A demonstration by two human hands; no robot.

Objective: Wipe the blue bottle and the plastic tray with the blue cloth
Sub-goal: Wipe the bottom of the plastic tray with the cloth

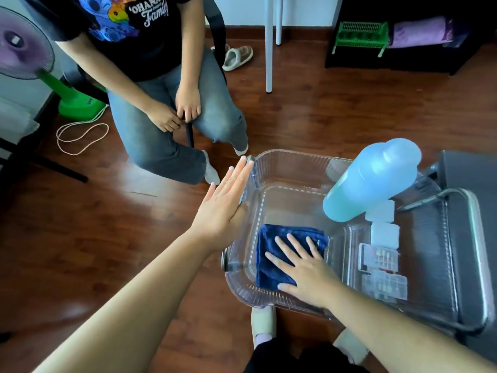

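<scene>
Judged to be at the tray-wiping step. Found right grip [304,267] flat, fingers spread, pressing blue cloth [269,238] onto near floor of plastic tray [290,155], clasping nothing. Found left grip [223,200] open-palmed, fingers straight, bracing tray's left wall. Noted blue bottle [373,181] tilted at far right of tray. Next, probably: sweep cloth toward far floor, keeping tray steadied.

Home room: slippers [238,58], fan [24,44].
</scene>
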